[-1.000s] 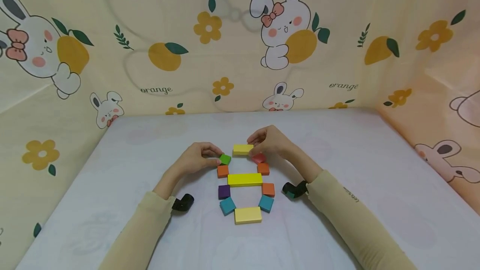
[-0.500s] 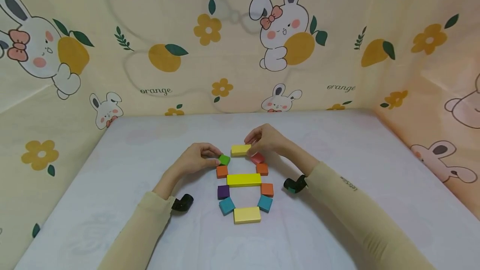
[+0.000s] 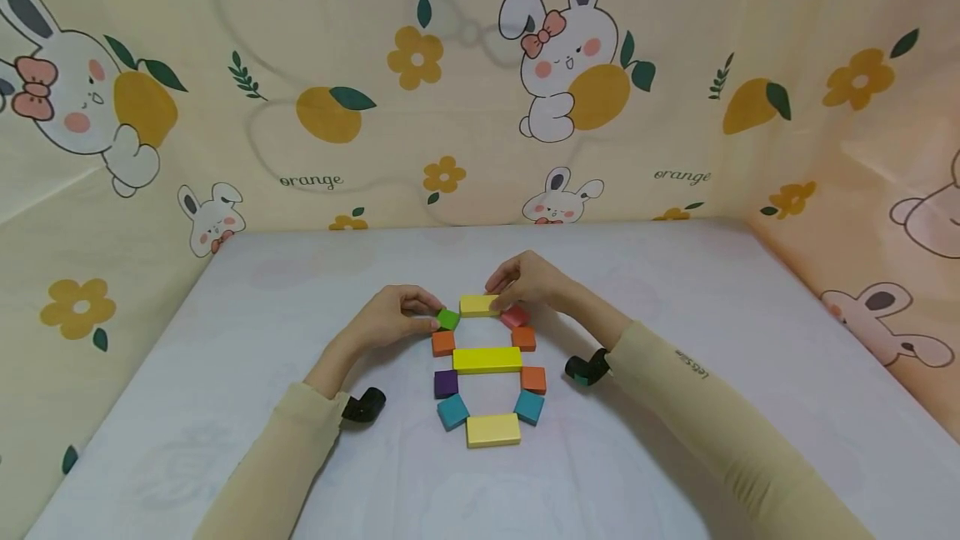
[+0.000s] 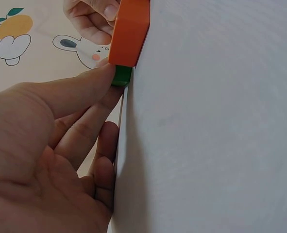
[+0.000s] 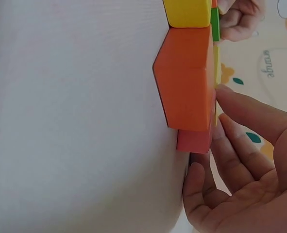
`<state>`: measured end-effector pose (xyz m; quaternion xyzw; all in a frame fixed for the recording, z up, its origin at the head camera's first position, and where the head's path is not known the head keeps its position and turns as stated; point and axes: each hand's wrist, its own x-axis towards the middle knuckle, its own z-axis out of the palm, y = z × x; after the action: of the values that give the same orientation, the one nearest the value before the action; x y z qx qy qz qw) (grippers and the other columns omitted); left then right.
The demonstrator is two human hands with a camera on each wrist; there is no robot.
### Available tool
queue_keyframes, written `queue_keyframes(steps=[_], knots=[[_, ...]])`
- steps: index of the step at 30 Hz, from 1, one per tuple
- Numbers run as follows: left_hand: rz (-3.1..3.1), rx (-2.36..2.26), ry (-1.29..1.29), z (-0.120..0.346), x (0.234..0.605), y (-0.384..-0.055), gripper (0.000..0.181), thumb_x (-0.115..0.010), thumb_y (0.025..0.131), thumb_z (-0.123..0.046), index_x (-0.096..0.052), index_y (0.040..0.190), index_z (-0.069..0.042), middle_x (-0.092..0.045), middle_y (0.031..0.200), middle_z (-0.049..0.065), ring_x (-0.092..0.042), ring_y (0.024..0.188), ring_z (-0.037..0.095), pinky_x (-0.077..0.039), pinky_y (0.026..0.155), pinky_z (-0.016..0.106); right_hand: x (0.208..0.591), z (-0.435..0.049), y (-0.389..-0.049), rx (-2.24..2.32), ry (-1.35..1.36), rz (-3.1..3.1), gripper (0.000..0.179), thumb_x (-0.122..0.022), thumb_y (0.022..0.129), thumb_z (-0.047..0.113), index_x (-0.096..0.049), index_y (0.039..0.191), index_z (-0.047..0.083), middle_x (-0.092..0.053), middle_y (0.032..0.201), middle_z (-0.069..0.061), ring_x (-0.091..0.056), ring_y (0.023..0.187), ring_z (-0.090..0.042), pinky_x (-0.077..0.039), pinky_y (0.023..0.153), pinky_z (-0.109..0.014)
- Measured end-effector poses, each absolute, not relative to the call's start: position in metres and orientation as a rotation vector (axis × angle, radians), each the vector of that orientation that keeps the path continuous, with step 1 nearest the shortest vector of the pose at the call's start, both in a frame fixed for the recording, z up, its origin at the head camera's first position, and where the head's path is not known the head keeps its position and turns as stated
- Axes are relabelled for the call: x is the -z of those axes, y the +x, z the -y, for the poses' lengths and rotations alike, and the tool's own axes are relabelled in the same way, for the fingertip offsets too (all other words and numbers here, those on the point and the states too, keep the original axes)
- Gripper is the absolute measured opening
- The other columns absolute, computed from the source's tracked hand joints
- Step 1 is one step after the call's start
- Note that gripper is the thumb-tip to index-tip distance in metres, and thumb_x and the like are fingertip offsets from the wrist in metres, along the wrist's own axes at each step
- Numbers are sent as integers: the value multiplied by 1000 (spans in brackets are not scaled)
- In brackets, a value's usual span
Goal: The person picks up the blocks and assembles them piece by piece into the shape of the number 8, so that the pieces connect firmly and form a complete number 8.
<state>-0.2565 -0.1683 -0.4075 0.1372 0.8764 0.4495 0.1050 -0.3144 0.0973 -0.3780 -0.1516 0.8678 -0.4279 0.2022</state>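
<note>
At the far end of an arrangement of coloured blocks, my left hand (image 3: pixel 392 317) pinches a small green block (image 3: pixel 448 319) between thumb and fingers. Beyond an orange block (image 4: pixel 129 31), the left wrist view shows only part of that green block (image 4: pixel 121 76). My right hand (image 3: pixel 529 280) holds the right end of a pale yellow block (image 3: pixel 477 305), partly covered by the thumb. A pinkish-red block (image 3: pixel 514 317) lies just under this hand. In the right wrist view, an orange block (image 5: pixel 184 77) hides most of the pale yellow one.
Nearer on the white tabletop (image 3: pixel 615 473) lie a bright yellow bar (image 3: pixel 487 360), orange blocks (image 3: pixel 533 379), a purple block (image 3: pixel 446 384), two teal blocks (image 3: pixel 453 412) and another pale yellow block (image 3: pixel 492 431). A patterned cloth (image 3: pixel 465 123) stands behind.
My right hand has shifted the pale yellow block slightly left and nearer to me, between the green and pinkish-red blocks. The left hand stays on the green block.
</note>
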Motion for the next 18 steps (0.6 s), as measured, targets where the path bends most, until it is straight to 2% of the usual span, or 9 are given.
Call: queue_keyframes(steps=[18], knots=[[-2581,-1314,404,168,405,-255,24,-78,87,-19,-71,110,-15,-69,110,-2,-60,108,22,-37,104,51,380,-96,-315,1196,-435,-2391,23,-84,78,6,-75,100,7,-71,94,-5,-61,92,-23,-50,88,-31]])
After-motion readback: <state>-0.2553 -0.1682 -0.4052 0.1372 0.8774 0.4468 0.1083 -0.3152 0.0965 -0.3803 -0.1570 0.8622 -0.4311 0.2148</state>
